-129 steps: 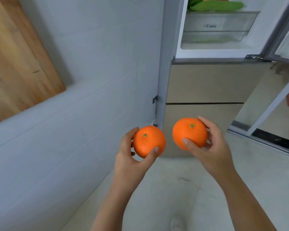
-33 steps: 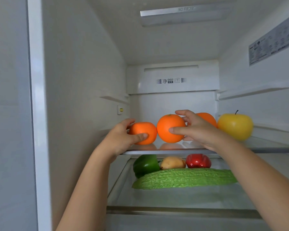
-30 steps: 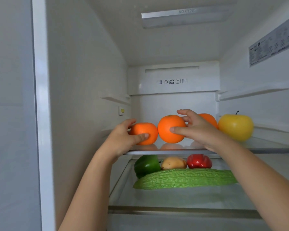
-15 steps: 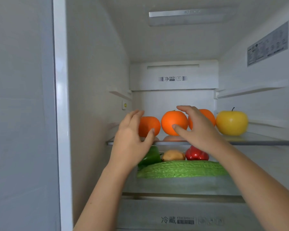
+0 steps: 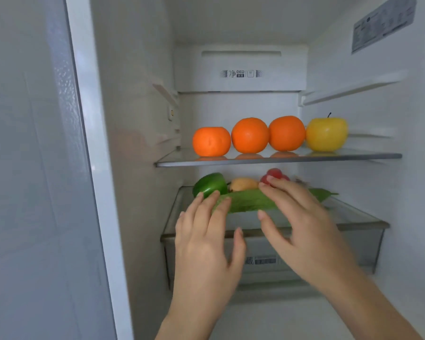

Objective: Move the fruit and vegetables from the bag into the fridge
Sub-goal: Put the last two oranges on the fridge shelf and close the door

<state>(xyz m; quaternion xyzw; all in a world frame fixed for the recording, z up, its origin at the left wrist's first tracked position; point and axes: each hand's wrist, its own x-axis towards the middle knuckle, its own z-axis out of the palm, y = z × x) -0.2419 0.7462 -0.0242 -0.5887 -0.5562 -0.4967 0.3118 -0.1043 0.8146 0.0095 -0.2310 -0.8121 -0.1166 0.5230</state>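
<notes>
Three oranges stand in a row on the fridge's glass shelf (image 5: 172, 163): the left orange (image 5: 211, 141), the middle orange (image 5: 250, 135) and the right orange (image 5: 287, 133), with a yellow apple (image 5: 326, 134) at the right end. My left hand (image 5: 206, 244) and my right hand (image 5: 297, 224) hover in front of the fridge, below that shelf, fingers spread and holding nothing. On the lower level lie a green pepper (image 5: 210, 184), a potato (image 5: 243, 184), a red tomato (image 5: 274, 173) and a long bitter gourd (image 5: 245, 201), partly hidden by my hands.
A clear crisper drawer (image 5: 363, 244) sits under the vegetables. The fridge's left wall (image 5: 133, 119) and white frame edge (image 5: 88, 143) stand close on the left. A label (image 5: 383, 23) is on the right wall. The bag is out of view.
Both hands let go of the two oranges on the shelf and drew back and down toward me. The oranges stay in the row beside the earlier orange and apple.
</notes>
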